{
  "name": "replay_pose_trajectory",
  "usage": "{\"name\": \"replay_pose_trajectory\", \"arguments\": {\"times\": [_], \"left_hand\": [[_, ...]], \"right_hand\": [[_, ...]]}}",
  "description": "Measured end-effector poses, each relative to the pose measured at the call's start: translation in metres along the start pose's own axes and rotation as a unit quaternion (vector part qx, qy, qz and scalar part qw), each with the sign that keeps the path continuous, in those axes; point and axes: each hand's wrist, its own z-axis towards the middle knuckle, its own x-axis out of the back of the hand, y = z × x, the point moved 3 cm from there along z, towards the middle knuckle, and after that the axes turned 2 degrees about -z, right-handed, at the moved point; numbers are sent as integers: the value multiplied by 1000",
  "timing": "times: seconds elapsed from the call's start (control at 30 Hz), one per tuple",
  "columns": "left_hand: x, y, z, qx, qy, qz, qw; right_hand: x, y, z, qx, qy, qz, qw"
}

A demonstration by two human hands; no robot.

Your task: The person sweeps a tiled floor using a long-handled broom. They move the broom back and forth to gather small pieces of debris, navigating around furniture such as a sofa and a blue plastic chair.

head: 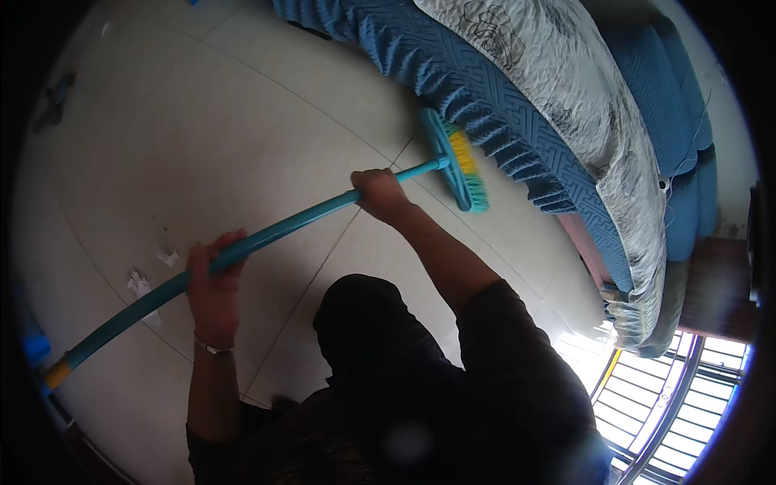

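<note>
Both my hands are on the teal handle of a push broom [291,225], which slants across the view. My right hand [383,195] grips it close to the broom head. Farther up the handle, my left hand [215,288], with a band at the wrist, is wrapped around it. The teal broom head [450,159] has green and yellow bristles and is beside the blue ruffled skirt of a bed [485,130]. Its bristles face that skirt. Crumpled white tissues [140,284] lie on the tiled floor near my left hand.
A white patterned cover [570,103] lies on the bed, with blue pillows [652,97] against the wall. Dark footwear [56,103] is on the floor at the far left. A blue object [36,347] stands at the left edge. A barred window [642,394] is at lower right.
</note>
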Motion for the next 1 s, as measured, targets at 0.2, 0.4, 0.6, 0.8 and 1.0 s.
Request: {"name": "replay_pose_trajectory", "arguments": {"times": [0.2,0.4,0.6,0.8,1.0], "left_hand": [[-26,-26,0,41,-34,41,998],[-10,48,8,-126,-58,97,986],[38,237,-54,-331,-59,59,940],[128,276,-100,-428,63,-93,897],[199,117,-89,-300,327,-144,884]], "right_hand": [[6,35,-21,-22,34,10,999],[-9,-32,19,22,66,87,994],[42,-212,82,244,-36,197,949],[13,-138,147,216,44,21,975],[-37,-128,121,238,21,-61,969]]}}
